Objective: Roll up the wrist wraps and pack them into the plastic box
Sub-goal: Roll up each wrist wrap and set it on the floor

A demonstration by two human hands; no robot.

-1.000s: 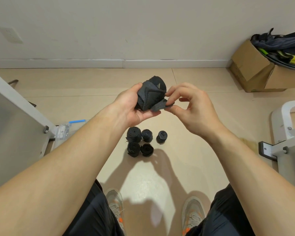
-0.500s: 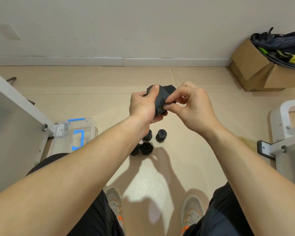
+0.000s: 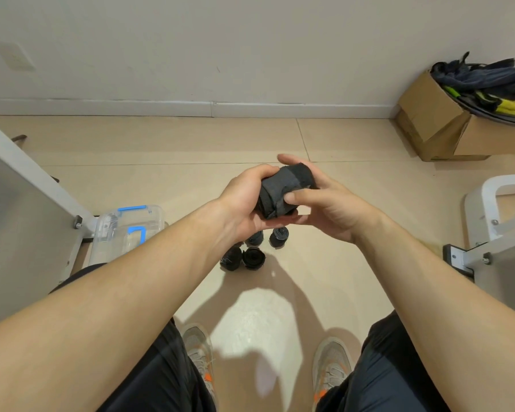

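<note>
Rolled wraps on the floor, box at 9 o'clock; both hands, left and right, clasp a wrap

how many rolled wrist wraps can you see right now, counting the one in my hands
5. One wrist wrap is held between both hands. Four rolls sit on the floor below. The left hand may hide another.

Bright, even light; soft shadows on the floor; wide-angle edge bending.
</note>
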